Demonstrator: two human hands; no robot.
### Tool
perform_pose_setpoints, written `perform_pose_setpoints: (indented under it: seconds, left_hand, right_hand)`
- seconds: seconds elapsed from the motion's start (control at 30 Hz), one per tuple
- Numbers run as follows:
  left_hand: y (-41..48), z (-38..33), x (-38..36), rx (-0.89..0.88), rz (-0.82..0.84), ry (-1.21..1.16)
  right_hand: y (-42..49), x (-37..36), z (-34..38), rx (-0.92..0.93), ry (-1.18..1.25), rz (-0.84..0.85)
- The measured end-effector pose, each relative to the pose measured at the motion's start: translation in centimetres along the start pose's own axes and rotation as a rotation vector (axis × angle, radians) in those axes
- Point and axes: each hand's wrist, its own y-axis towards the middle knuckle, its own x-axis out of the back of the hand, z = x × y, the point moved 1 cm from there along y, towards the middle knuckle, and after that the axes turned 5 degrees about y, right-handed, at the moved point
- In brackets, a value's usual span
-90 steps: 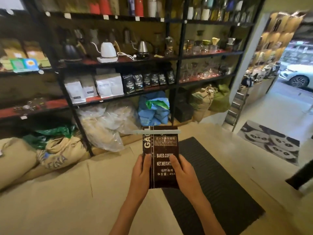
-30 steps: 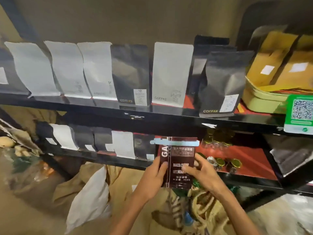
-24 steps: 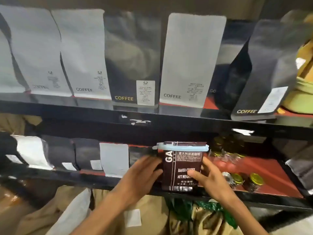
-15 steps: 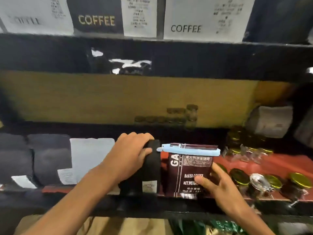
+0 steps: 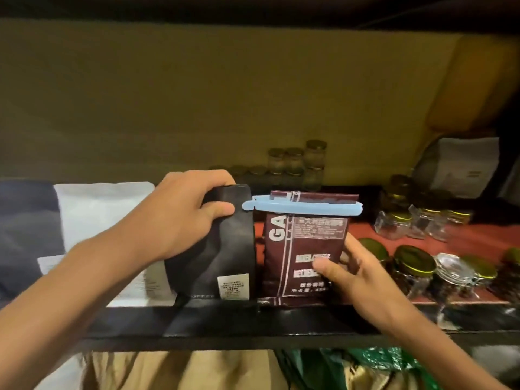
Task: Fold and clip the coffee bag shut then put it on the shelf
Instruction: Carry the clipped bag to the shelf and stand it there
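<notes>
White bag (image 5: 104, 220) far left, undisturbed. Left hand (image 5: 180, 215) clamped over top of black bag (image 5: 216, 246), holding it aside. Risk: on release, black bag leans back into coffee bag (image 5: 305, 246). Coffee bag upright at front edge of shelf (image 5: 253, 323), top folded, blue clip (image 5: 302, 208) across fold; clip's left end touches or overlaps black bag, could snag. Right hand (image 5: 351, 274) pinches coffee bag's lower right edge. Risk: base near lip, bag may tip forward. Jars (image 5: 413, 266) just beside right hand; careless withdrawal could knock them.

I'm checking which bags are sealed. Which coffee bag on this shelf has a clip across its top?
The dark red coffee bag, held by the right hand: a light blue clip spans its folded top. The black bag and white bag beside it have none.
</notes>
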Motion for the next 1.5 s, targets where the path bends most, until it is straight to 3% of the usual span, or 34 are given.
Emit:
perform_pose_setpoints:
  seconds: [0.4,0.77,0.87,0.93,1.0,1.07,1.13,1.23,1.5]
  left_hand:
    - [-0.1,0.5,0.1,0.005,0.063,-0.039]
    - [0.0,0.3,0.0,0.032,0.055,-0.005]
    - [-0.1,0.4,0.0,0.044,0.073,-0.005]
    - [0.0,0.4,0.0,0.044,0.075,-0.009]
    - [0.1,0.3,0.0,0.051,0.075,-0.013]
    - [0.1,0.3,0.0,0.06,0.081,-0.025]
    - [0.1,0.3,-0.1,0.062,0.077,-0.024]
    - [0.0,0.3,-0.2,0.055,0.045,-0.019]
    - [-0.1,0.2,-0.4,0.079,0.021,-0.021]
  right_hand:
    - [-0.7,0.1,0.1,0.033,-0.148,-0.034]
    - [-1.7,-0.8,0.3,-0.053,-0.04,-0.01]
    - [-2.7,-1.1,2.3,0.024,0.008,-0.091]
    - [-3.7,-1.6,4.4,0.139,-0.098,-0.241]
    - [-4.0,-2.4,6.5,0.34,-0.484,-0.353]
    - [-3.2,-3.5,7.7,0.463,-0.959,-0.357]
    - [-1.8,-4.8,7.6,0.391,-1.192,-0.264]
    - [-1.0,-6.2,7.1,0.263,-1.196,-0.238]
    - [-1.0,-6.6,6.6,0.265,-1.268,-0.251]
